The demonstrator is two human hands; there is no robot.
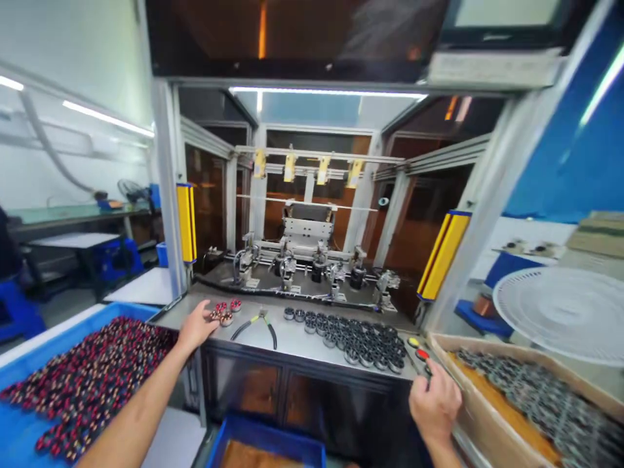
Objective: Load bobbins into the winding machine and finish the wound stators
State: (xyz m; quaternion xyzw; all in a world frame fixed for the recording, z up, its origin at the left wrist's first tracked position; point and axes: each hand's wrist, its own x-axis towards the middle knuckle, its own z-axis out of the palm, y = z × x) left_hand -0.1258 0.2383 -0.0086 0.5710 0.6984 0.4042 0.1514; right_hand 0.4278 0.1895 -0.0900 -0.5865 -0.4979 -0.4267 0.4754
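My left hand (pixel 195 327) is at the left of the metal worktop (pixel 287 341), its thumb and fingers closed around a copper-wound motor stator (pixel 214 316). Just beyond its fingertips sit a few more red and copper stators (pixel 236 305). To their right lie open pliers (pixel 263 316) with yellow-green and black handles. Black round motor parts (pixel 363 341) cover the worktop's right half in a dense group. My right hand (pixel 436 398) is curled at a small button panel (pixel 414 354) at the right corner, below a red button (pixel 422 354). Its fingertips partly hide a dark button there.
A blue bin (pixel 121 311) of wound stators stands at left. On the right is a lined box (pixel 446 341) of grey metal parts, near a white round tray (pixel 565 312). Machine fixtures (pixel 319 266) fill the framed bay between yellow side bars (pixel 443 257). Below is a blue crate (pixel 234 426).
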